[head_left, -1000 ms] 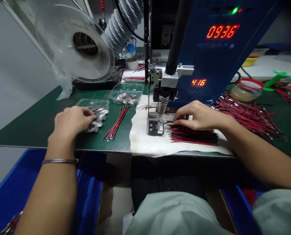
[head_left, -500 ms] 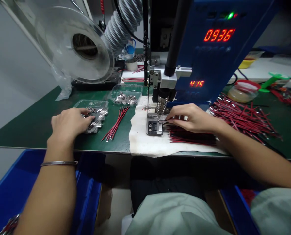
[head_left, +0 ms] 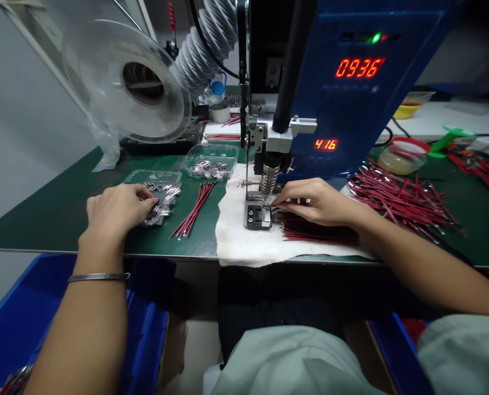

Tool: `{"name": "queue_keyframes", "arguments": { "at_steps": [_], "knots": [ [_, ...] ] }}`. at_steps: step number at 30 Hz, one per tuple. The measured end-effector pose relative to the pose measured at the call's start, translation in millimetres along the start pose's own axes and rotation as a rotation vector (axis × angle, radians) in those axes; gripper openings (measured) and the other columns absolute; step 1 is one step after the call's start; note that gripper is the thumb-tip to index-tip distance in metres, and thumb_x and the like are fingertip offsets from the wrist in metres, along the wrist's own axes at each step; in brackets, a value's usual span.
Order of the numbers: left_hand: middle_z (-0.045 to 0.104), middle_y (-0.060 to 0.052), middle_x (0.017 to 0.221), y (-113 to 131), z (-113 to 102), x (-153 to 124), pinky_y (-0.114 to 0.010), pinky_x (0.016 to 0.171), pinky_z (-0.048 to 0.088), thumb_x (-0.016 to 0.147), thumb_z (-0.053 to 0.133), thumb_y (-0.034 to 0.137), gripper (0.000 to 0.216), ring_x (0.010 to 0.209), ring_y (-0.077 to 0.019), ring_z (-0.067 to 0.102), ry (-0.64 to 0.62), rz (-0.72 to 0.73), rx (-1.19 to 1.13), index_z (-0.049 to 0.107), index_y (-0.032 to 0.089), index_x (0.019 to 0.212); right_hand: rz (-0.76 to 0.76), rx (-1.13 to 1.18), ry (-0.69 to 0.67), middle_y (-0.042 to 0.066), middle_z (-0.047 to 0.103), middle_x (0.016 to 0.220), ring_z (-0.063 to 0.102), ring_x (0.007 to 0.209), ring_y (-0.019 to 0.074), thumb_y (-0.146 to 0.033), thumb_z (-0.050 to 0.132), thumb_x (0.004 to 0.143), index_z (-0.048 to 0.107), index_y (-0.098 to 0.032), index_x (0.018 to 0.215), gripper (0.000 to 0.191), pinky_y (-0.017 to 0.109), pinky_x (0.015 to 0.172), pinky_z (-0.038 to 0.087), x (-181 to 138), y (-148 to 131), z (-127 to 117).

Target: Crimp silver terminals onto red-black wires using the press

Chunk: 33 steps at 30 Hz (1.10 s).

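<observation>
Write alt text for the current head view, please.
A person's right hand pinches a thin wire beside a black fixture at a blue machine, while the left hand reaches into a clear tray of metal parts. Red wires lie heaped at right.

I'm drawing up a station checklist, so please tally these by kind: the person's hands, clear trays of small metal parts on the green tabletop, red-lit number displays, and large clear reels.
Hands: 2
Clear trays: 2
Number displays: 2
Large clear reel: 1
Total: 7
</observation>
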<state>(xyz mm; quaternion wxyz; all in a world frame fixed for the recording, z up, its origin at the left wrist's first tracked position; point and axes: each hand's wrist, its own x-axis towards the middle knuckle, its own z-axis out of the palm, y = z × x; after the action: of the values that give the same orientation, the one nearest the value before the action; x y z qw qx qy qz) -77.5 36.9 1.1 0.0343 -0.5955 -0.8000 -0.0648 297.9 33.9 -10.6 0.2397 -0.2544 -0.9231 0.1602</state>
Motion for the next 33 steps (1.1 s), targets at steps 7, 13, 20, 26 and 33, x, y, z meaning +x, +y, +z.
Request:
{"name": "queue_keyframes", "arguments": {
  "at_steps": [7,13,20,26,33],
  "knots": [
    [0.06,-0.007,0.075,-1.5,0.4,2.0,-0.043,0.077,0.039,0.07,0.059,0.054,0.031,0.077,-0.0283,0.052,-0.013,0.004,0.01,0.071,0.027,0.08,-0.01,-0.008,0.008,0.008,0.067,0.093,0.062,0.079,0.0151,-0.021,0.052,0.09,0.069,-0.017,0.101,0.021,0.027,0.074,0.047,-0.3,-1.0,1.1],
    [0.056,-0.005,0.068,-2.4,1.0,3.0,-0.043,0.079,0.038,0.069,0.061,0.051,0.03,0.073,-0.025,0.049,-0.019,0.005,-0.015,0.072,0.025,0.078,-0.01,-0.024,0.042,0.008,0.067,0.091,0.061,0.078,0.015,-0.022,0.056,0.088,0.069,-0.016,0.099,0.019,0.026,0.072,0.047,-1.4,-2.0,3.8],
    [0.057,-0.006,0.067,-0.8,2.5,1.4,-0.044,0.081,0.038,0.068,0.064,0.048,0.027,0.077,-0.0276,0.052,-0.002,0.002,-0.023,0.072,0.024,0.075,-0.013,-0.053,0.052,0.008,0.067,0.09,0.061,0.076,0.0149,-0.023,0.055,0.089,0.069,-0.018,0.1,0.019,0.026,0.069,0.046,-2.0,-0.6,5.8],
    [0.063,-0.012,0.085,1.4,-7.4,-7.4,-0.045,0.079,0.04,0.077,0.053,0.047,0.035,0.086,-0.0322,0.055,0.074,-0.027,-0.065,0.071,0.02,0.09,-0.004,-0.082,0.035,0.008,0.067,0.091,0.062,0.077,0.0153,-0.022,0.053,0.09,0.069,-0.017,0.101,0.021,0.026,0.07,0.045,-1.4,-2.1,5.8],
    [0.071,-0.006,0.084,60.2,-9.6,-55.1,-0.026,0.059,0.042,0.082,0.059,0.039,0.024,0.064,-0.0156,0.059,0.286,0.215,-0.819,0.067,0.018,0.091,0.045,-0.15,0.003,0.008,0.067,0.094,0.063,0.081,0.0163,-0.022,0.051,0.091,0.068,-0.016,0.101,0.021,0.026,0.072,0.044,-1.0,-6.5,5.3]
  ]
}}
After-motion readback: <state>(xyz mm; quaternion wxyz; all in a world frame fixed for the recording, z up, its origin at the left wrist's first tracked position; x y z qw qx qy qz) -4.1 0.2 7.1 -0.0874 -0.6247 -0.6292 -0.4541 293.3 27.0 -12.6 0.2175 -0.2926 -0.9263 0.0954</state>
